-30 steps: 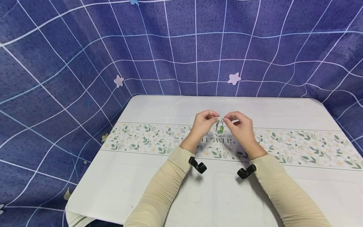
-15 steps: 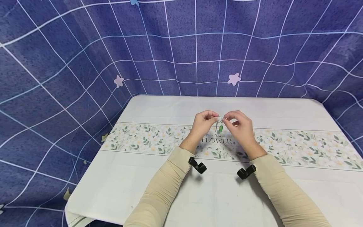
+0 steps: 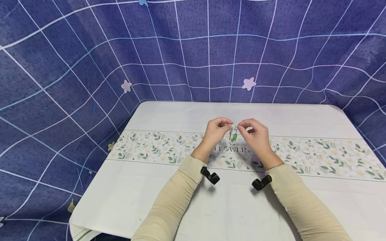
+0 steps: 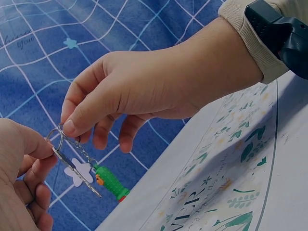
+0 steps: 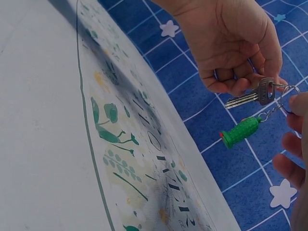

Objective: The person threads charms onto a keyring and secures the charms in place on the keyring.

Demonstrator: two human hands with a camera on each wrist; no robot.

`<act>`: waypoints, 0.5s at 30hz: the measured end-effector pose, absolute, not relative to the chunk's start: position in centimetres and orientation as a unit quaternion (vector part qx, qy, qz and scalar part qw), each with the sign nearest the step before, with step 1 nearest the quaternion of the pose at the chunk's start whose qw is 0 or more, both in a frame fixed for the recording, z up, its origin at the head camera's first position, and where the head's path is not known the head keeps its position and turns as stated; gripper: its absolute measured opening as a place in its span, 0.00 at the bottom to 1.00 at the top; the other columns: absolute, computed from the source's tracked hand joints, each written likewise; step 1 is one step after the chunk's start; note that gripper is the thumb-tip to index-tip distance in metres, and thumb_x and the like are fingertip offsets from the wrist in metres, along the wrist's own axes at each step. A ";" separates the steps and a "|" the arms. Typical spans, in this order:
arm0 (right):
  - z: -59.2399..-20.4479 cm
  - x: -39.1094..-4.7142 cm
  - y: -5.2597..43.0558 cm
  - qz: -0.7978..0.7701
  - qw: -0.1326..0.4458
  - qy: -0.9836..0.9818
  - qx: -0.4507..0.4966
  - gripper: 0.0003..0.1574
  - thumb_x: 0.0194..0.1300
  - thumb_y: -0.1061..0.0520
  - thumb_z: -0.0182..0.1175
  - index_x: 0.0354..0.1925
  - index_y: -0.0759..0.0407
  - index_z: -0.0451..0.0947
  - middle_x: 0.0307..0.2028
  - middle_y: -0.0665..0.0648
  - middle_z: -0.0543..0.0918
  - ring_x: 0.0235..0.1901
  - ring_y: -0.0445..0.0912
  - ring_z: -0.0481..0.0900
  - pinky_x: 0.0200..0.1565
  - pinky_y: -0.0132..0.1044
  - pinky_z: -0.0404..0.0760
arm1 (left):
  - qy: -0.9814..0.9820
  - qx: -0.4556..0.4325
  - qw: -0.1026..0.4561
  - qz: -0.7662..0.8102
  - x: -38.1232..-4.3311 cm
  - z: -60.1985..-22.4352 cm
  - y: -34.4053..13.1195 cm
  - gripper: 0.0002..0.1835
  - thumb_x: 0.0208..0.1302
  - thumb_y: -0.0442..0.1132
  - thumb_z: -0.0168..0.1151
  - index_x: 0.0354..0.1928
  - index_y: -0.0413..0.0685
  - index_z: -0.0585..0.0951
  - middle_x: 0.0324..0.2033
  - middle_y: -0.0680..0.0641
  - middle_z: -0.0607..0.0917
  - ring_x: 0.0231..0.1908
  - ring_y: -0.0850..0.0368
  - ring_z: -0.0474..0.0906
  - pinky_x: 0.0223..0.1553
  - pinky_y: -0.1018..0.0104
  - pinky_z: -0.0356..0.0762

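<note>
Close together over the table, both hands hold a metal key ring (image 4: 60, 139). My left hand (image 3: 217, 131) pinches the ring beside the head of a silver key (image 5: 252, 95). With thumb and forefinger, my right hand (image 3: 257, 133) pinches the ring's other side. The key slants down from the ring, its toothed blade free. A short chain (image 4: 85, 153) also hangs from the ring. At its end dangles a green, bumpy charm (image 4: 110, 183) with a red end, seen again as a green charm (image 5: 240, 132) in the right wrist view. Fingertips hide parts of the ring.
Beneath the hands lies a white tablecloth (image 3: 187, 115) with a floral band (image 3: 319, 154) and printed lettering. A blue curtain (image 3: 187, 50) with grid lines and stars hangs behind and to the left. Each sleeve cuff has a black wrist device (image 3: 210, 175).
Both hands stay in nearly the same place, the right fingers shifting slightly up and back down. The hanging green charm has turned and swung a little.
</note>
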State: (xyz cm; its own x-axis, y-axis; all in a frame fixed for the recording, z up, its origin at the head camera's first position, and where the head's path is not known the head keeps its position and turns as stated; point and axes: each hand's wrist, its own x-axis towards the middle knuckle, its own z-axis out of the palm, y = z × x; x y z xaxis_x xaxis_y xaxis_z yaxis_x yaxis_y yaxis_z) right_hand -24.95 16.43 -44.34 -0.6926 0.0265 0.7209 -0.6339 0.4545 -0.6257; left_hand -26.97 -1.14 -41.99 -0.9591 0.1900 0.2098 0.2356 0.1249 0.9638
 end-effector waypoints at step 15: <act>-44.1 -24.6 16.1 0.503 0.325 -0.786 0.153 0.04 0.60 0.67 0.70 0.34 0.63 0.84 0.31 0.57 0.88 0.31 0.31 0.79 0.34 0.27 0.79 | -0.752 -0.140 0.017 -0.644 -26.8 -42.0 -1.1 0.05 0.68 0.32 0.63 0.41 0.42 0.87 0.31 0.51 0.81 0.35 0.60 0.75 0.39 0.69 0.74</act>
